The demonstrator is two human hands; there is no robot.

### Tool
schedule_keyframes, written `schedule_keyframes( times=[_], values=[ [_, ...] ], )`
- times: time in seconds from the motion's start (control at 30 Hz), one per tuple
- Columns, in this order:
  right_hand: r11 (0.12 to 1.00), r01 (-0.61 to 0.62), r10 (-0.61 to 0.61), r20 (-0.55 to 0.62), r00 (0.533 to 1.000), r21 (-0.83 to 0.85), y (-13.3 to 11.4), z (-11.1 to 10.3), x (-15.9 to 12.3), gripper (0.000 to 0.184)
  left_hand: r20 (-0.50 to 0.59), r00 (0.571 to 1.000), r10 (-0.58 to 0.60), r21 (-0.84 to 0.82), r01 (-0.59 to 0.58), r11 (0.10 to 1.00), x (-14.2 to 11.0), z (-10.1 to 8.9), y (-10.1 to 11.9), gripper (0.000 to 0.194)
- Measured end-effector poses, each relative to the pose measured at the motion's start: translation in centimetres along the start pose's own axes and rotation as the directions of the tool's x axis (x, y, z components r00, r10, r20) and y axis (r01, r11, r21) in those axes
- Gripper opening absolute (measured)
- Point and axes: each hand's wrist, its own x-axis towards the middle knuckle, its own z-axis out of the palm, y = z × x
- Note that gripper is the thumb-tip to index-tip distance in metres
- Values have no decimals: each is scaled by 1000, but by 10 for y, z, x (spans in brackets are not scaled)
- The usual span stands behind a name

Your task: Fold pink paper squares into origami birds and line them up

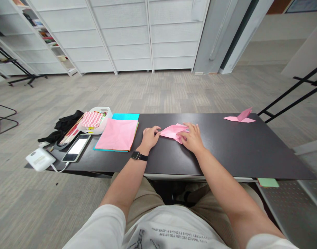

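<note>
A partly folded sheet of pink origami paper (171,131) lies on the dark table in front of me. My left hand (150,137) is at its pointed left tip, with thumb and index finger closed in a pinch there. On the paper's right side, my right hand (192,138) has its thumb and fingers closed on the folded layers. Its fingers hide part of that end. A finished-looking pink folded paper figure (241,117) stands at the table's far right. To the left of my hands rests a stack of coloured paper (118,135), pink sheet on top.
A white basket (106,119) with a pink-and-white zigzag packet sits at the left. Near it are a phone (76,148), a white power bank (40,159) joined by a cable, and black cloth (67,122). Green paper (268,182) pokes out below the table's front right edge.
</note>
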Motion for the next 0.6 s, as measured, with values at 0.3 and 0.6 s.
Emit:
schedule_keyframes(
  times=[0.3, 0.6],
  values=[
    [998, 61, -61, 33, 998, 16, -9, -2, 1, 24, -242, 962, 125, 142, -92, 986, -9, -6, 23, 24],
    [997, 63, -60, -82, 995, 36, 5, 0, -1, 29, 185, 863, 470, 115, -494, 862, -19, 22, 47, 29]
  ],
)
